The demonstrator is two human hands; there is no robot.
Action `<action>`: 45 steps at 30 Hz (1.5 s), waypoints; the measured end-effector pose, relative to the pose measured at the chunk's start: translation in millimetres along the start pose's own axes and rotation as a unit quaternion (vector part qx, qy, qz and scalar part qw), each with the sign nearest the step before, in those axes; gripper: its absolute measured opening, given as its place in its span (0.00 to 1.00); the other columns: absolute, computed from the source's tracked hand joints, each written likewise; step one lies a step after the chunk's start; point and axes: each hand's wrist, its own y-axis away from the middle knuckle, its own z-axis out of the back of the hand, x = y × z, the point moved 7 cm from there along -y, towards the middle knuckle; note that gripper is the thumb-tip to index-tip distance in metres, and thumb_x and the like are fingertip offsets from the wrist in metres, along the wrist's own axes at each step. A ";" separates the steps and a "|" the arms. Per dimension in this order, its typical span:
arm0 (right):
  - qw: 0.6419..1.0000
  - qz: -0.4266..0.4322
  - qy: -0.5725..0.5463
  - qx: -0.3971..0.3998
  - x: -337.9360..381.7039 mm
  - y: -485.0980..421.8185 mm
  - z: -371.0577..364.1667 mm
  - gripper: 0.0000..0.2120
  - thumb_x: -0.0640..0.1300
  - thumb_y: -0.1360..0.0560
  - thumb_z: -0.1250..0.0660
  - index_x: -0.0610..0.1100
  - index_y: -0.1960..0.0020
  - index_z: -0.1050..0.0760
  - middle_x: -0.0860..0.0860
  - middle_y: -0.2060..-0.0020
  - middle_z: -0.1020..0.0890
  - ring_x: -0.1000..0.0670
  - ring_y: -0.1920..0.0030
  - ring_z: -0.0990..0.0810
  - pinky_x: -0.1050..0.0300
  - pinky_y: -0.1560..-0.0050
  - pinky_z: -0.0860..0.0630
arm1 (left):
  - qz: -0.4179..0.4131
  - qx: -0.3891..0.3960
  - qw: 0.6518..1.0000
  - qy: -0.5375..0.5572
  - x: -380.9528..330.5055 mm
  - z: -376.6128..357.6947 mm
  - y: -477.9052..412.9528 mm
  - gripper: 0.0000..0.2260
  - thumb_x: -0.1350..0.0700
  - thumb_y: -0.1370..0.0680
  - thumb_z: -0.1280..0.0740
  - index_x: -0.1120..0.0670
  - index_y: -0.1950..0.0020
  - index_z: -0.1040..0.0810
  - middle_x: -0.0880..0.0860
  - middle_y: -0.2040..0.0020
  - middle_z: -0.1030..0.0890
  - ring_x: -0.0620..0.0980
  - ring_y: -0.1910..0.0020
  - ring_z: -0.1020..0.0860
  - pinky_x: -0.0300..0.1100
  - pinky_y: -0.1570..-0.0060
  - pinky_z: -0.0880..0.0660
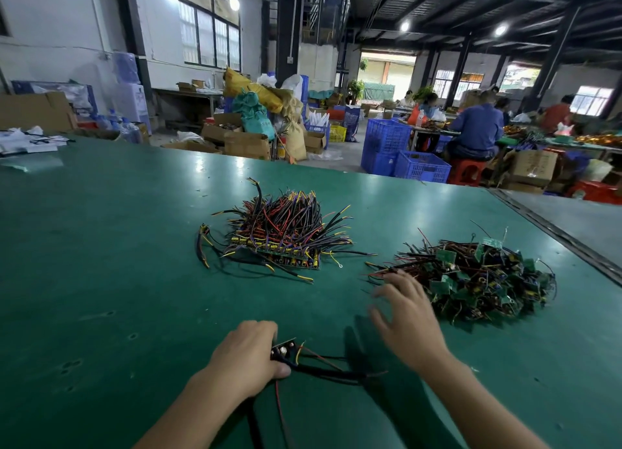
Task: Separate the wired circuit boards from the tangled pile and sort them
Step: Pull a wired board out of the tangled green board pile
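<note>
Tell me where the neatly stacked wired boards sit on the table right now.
In the head view, the neat stack lies mid-table, left of the tangled pile and beyond the left hand, which holds a single board.

Green table bare at left; sorted stack, tangled pile flank clear lane; right hand at its mouth, left hand gripping wired board nearby.

You will find no text here that can be read. The cardboard box at about three o'clock carries faint dark print on its side, perhaps a few characters, but it is too blurred to make out. The white water dispenser at ten o'clock bears a bluish mark, equally illegible.
</note>
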 end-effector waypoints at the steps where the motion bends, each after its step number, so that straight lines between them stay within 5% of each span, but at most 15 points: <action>1: 0.999 -0.010 -0.031 0.003 4.5 6.7 -6.1 0.10 0.47 0.26 0.28 0.45 0.46 0.19 0.46 0.38 0.23 0.42 0.30 0.33 0.46 0.27 0.38 | -0.003 -0.007 1.000 0.009 0.2 1.2 -4.7 0.15 0.43 0.29 0.27 0.50 0.55 0.29 0.48 0.53 0.25 0.49 0.54 0.25 0.43 0.58 0.29; 4: 0.995 -0.016 -0.100 -0.014 19.4 24.1 -15.0 0.07 0.47 0.26 0.29 0.47 0.49 0.19 0.51 0.41 0.24 0.48 0.34 0.31 0.55 0.33 0.35 | -0.002 -0.011 0.999 0.039 2.0 3.0 -17.0 0.14 0.44 0.30 0.25 0.50 0.58 0.27 0.47 0.58 0.25 0.47 0.59 0.25 0.40 0.66 0.34; 11: 0.975 -0.032 -0.204 -0.079 29.0 41.2 4.4 0.01 0.45 0.23 0.31 0.50 0.53 0.21 0.59 0.51 0.23 0.58 0.47 0.25 0.60 0.47 0.30 | -0.041 -0.063 0.987 0.141 -1.1 0.0 -28.2 0.10 0.48 0.27 0.26 0.48 0.62 0.25 0.45 0.61 0.23 0.44 0.62 0.26 0.37 0.66 0.33; 15: 0.960 0.005 -0.205 -0.194 31.9 49.6 35.6 0.07 0.44 0.23 0.33 0.48 0.59 0.25 0.58 0.63 0.26 0.61 0.62 0.27 0.71 0.61 0.34 | -0.026 -0.162 0.938 0.304 2.5 5.2 -26.4 0.07 0.53 0.28 0.25 0.53 0.62 0.19 0.49 0.64 0.18 0.47 0.64 0.23 0.37 0.64 0.32; 19: 0.940 0.050 -0.235 -0.241 45.4 53.9 48.5 0.07 0.51 0.23 0.38 0.50 0.48 0.26 0.54 0.55 0.26 0.61 0.61 0.28 0.73 0.60 0.33 | -0.030 -0.138 0.874 0.465 1.4 0.2 -25.4 0.04 0.57 0.26 0.27 0.56 0.60 0.19 0.49 0.70 0.23 0.47 0.72 0.25 0.39 0.69 0.25; 22: 0.861 -0.073 -0.451 -0.224 33.9 53.6 31.1 0.08 0.54 0.24 0.42 0.59 0.45 0.32 0.53 0.57 0.25 0.54 0.65 0.26 0.63 0.65 0.27 | -0.032 -0.154 0.838 0.522 1.8 2.0 -25.6 0.04 0.58 0.25 0.28 0.57 0.59 0.19 0.47 0.71 0.23 0.43 0.73 0.26 0.35 0.71 0.26; 25: 0.765 -0.208 -0.572 -0.210 5.9 51.7 8.3 0.07 0.41 0.19 0.44 0.53 0.45 0.32 0.49 0.52 0.22 0.52 0.68 0.25 0.54 0.66 0.28 | -0.039 -0.133 0.812 0.567 -2.3 -1.2 -25.4 0.07 0.56 0.24 0.30 0.58 0.60 0.20 0.50 0.72 0.24 0.44 0.72 0.25 0.33 0.69 0.27; 28: 0.709 -0.293 -0.640 -0.039 3.5 50.3 -26.0 0.10 0.34 0.19 0.43 0.43 0.47 0.24 0.42 0.56 0.20 0.51 0.70 0.25 0.57 0.68 0.28 | -0.063 -0.047 0.767 0.637 -19.6 -17.4 -22.4 0.08 0.58 0.24 0.31 0.61 0.60 0.20 0.54 0.69 0.24 0.47 0.70 0.25 0.35 0.68 0.26; 32: 0.734 -0.237 -0.627 0.108 29.2 53.4 -40.2 0.09 0.34 0.21 0.38 0.41 0.49 0.18 0.42 0.57 0.16 0.49 0.66 0.21 0.58 0.66 0.24 | -0.112 0.021 0.815 0.568 -38.0 -31.2 -18.0 0.06 0.55 0.26 0.27 0.54 0.62 0.17 0.51 0.70 0.22 0.47 0.71 0.25 0.37 0.69 0.28; 34: 0.710 -0.222 -0.656 0.132 37.3 52.5 -41.5 0.09 0.31 0.23 0.35 0.39 0.49 0.18 0.41 0.60 0.17 0.48 0.65 0.21 0.57 0.65 0.23 | -0.116 0.020 0.833 0.540 -38.4 -30.7 -17.0 0.08 0.50 0.28 0.25 0.54 0.61 0.18 0.49 0.70 0.22 0.46 0.70 0.25 0.37 0.67 0.29; 42: 0.707 -0.208 -0.666 0.112 41.3 50.3 -43.7 0.02 0.34 0.27 0.31 0.37 0.55 0.23 0.42 0.64 0.20 0.48 0.63 0.22 0.58 0.60 0.21 | -0.126 0.072 0.826 0.545 -48.9 -32.0 -10.4 0.12 0.48 0.28 0.27 0.58 0.59 0.17 0.50 0.68 0.20 0.47 0.70 0.24 0.40 0.70 0.26; 45: 0.711 -0.217 -0.664 0.085 36.7 50.7 -45.9 0.18 0.27 0.25 0.38 0.45 0.63 0.18 0.45 0.67 0.20 0.52 0.68 0.22 0.60 0.66 0.22 | -0.132 0.085 0.820 0.550 -53.8 -32.9 -10.1 0.10 0.51 0.30 0.27 0.59 0.57 0.18 0.53 0.64 0.17 0.48 0.65 0.19 0.43 0.61 0.22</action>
